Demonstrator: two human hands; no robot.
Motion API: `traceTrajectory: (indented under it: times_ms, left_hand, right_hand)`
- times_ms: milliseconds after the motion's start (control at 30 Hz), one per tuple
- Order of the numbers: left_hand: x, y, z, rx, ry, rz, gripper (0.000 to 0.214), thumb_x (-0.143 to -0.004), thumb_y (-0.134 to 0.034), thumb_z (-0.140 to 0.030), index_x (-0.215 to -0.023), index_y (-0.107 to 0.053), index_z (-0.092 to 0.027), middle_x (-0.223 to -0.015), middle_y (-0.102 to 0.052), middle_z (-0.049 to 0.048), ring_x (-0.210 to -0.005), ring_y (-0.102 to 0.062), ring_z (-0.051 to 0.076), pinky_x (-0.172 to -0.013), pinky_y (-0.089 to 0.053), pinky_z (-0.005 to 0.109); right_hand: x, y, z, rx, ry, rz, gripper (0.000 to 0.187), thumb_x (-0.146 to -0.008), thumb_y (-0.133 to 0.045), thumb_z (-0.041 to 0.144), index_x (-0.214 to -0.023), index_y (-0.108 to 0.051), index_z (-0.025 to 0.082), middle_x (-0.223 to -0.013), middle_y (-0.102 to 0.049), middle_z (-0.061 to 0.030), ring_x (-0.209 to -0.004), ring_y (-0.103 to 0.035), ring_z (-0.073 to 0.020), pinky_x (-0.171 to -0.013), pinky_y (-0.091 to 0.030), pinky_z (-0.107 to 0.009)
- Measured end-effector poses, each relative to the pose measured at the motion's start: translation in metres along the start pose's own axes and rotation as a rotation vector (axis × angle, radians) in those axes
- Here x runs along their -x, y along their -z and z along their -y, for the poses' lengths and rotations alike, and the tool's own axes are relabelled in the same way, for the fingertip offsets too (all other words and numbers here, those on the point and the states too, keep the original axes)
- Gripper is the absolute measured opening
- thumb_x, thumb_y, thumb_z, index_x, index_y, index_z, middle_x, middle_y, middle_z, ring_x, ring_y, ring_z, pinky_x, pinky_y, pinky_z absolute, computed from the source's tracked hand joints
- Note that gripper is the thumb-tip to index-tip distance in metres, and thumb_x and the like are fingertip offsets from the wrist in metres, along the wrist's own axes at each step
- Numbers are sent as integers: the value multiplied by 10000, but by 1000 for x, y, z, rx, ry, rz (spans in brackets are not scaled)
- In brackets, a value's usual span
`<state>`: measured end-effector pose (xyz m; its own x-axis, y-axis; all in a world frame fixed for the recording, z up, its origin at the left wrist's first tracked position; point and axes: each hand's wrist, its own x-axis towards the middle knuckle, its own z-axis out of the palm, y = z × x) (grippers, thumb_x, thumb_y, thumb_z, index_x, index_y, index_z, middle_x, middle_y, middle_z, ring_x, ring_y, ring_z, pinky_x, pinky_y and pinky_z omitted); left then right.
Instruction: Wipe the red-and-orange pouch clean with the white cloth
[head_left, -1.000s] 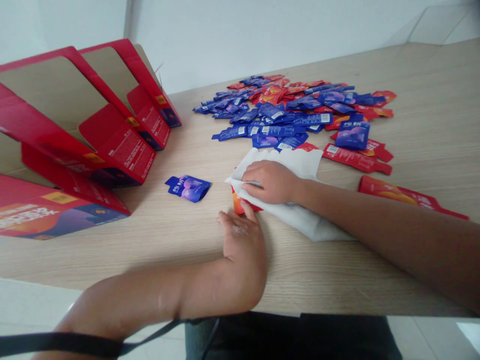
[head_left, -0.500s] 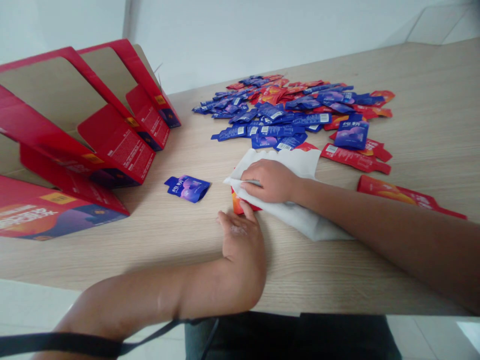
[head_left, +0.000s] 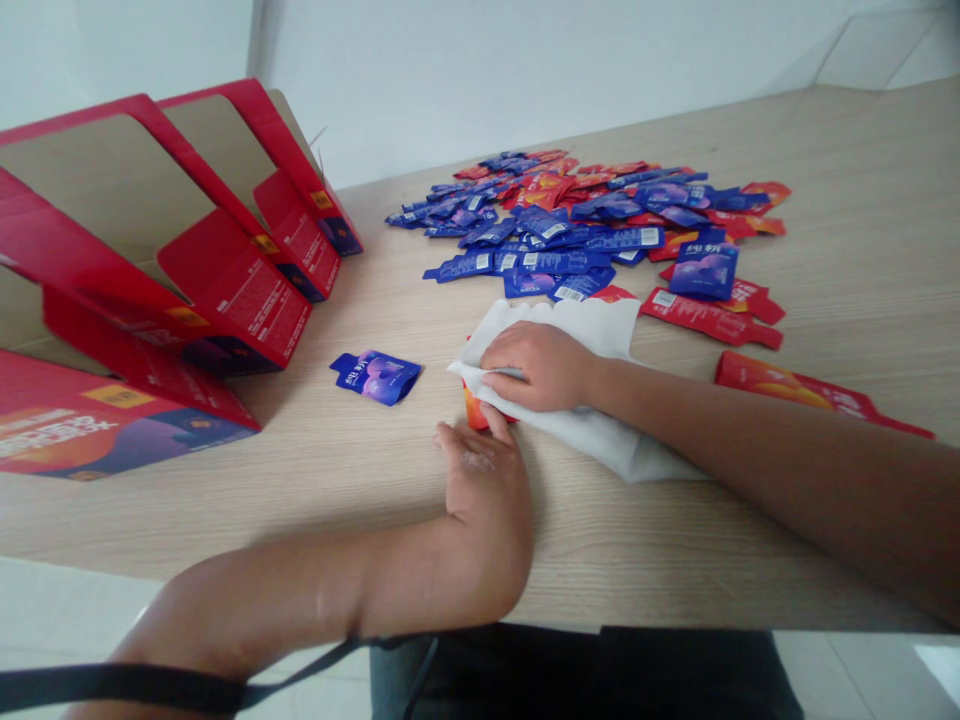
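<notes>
1. 1 dark strap (head_left: pixel 112 690), flat and narrow, crosses the lower left corner over the person's arm.
2. 1 left hand (head_left: pixel 489 490), bent sharply at the wrist, rests on 1 pale wood-grain table (head_left: pixel 360 460). Its digits are spread, 1 tip touching the near edge of 1 red pouch (head_left: pixel 475 412); the other tips are partly hidden.
3. 1 right hand (head_left: pixel 541 368) curls down on 1 white cloth (head_left: pixel 581 325), thumb and fingers drawn close about a fold at its left end. How hard they press cannot be told.
4. The cloth, thin, soft and wavy along its far edge, covers most of the red pouch, which lies on the table just beyond the left hand; a red-and-orange corner shows.
5. 1 blue pouch (head_left: pixel 379 378) lies alone to the left, glossy, short-necked, printed with round purple fruit.
6. 1 long pouch (head_left: pixel 795 390), red and orange, lies partly behind the right forearm.
7. 4 open boxes (head_left: pixel 255 320) appear to stand close in a row at the left: red card outside, plain tan inside, flaps raised.
8. 1 heap (head_left: pixel 551 230) of shiny blue and red pouches lies beyond the cloth, too overlapped to count.
9. 1 smooth white wall (head_left: pixel 525 80) stands behind.
</notes>
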<state>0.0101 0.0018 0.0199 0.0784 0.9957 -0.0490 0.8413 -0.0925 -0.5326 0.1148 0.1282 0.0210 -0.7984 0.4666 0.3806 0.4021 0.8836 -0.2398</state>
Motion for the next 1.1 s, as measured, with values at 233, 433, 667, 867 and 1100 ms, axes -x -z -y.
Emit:
traceTrajectory:
  times_ms: [233,433,667,867,1100]
  left_hand:
    - [-1,-1,-1,93,20,-13,520,-837,-258,21,-1316,-460,10,-962,-705,259,-956,-678,246,-989,-428,446]
    - [0,-1,-1,87,28,-30,536,-831,-246,32,-1314,-473,-14,-946,-712,244,-926,-685,233,-982,-434,443]
    - [-1,-2,-1,62,31,-39,521,-835,-255,22,-1300,-489,-8,-904,-718,222,-905,-690,229,-979,-431,442]
    - [-1,-2,-1,17,15,-20,529,-832,-246,24,-1311,-469,5,-918,-715,236,-921,-687,239,-974,-438,428]
    - [2,-2,-1,-8,-16,-33,547,-823,-255,41,-1346,-412,16,-883,-714,228,-912,-689,241,-937,-470,427]
  right_hand:
    - [-1,0,-1,25,-90,-6,296,-883,-443,323,-804,-670,151,-807,-684,-69,-734,-557,-170,-673,-340,-289]
    - [0,0,-3,78,-177,-18,316,-887,-432,331,-796,-675,151,-781,-686,-72,-715,-557,-167,-649,-329,-283]
    - [0,0,-2,14,-69,-11,284,-876,-450,313,-815,-674,150,-822,-694,-72,-745,-571,-174,-684,-347,-293]
    - [-1,1,1,-23,-7,5,267,-879,-453,299,-833,-671,152,-835,-693,-66,-776,-579,-178,-716,-356,-300]
    - [0,0,-1,54,-142,-14,298,-886,-440,315,-815,-679,152,-818,-693,-71,-746,-566,-175,-662,-332,-288]
